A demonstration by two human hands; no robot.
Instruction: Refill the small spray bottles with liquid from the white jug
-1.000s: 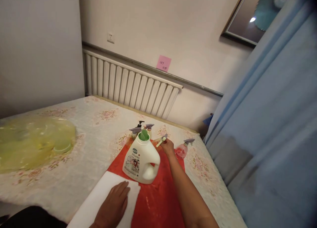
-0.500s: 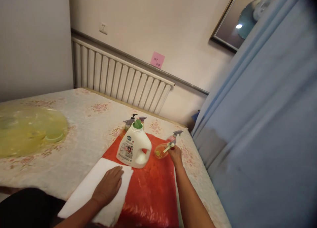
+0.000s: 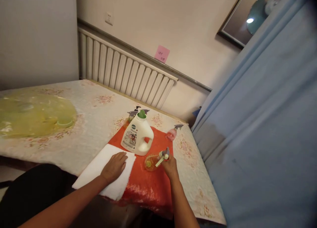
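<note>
Spray bottle (image 3: 151, 162), amber: had come from right of the white jug (image 3: 138, 137) to the frame's lower centre, tilted, thus nearer the white cloth (image 3: 92, 170). Right hand (image 3: 170, 167): fingers gripped its neck. Left hand (image 3: 114, 168): lay flat on the white cloth, fingers together.

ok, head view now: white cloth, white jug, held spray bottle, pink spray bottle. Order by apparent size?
Largest to smallest:
1. white cloth
2. white jug
3. held spray bottle
4. pink spray bottle
3 sits nearer the camera than 4, so their true order is unsure.
</note>
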